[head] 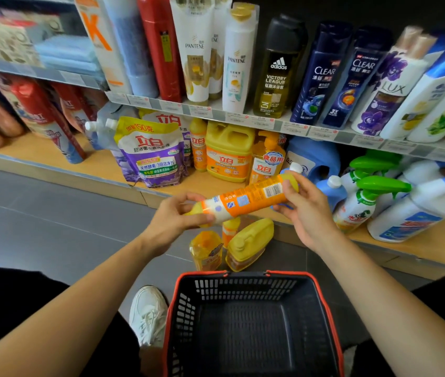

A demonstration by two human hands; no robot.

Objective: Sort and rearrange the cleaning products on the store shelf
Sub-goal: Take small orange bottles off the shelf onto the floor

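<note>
Nearest us sits the black plastic shopping basket with a red rim, on the grey floor between our knees. Above it our left hand wraps fingers and thumb round the base end of the slim orange-and-yellow plastic detergent bottle. Our right hand curls round its neck end, just below the white cap. The bottle lies almost level in the air, in front of the wooden bottom shelf.

We see 2 risks. If either grip loosens while we turn the bottle, it could fall onto the containers right below. And the gap on the shelf looks tight, so sliding it in carelessly could tip the upright neighbours.

Counting outward:
- 2 hands hold 1 bottle.
- 3 yellow-orange detergent containers lie on the floor beneath it.
- On the shelf stand 1 matching slim orange bottle, 1 square yellow jug and 1 orange pump bottle.
- Left of those lean at least 2 refill pouches, the front one purple.
- To the right are 1 large blue jug and at least 2 white spray bottles with green triggers.
</note>
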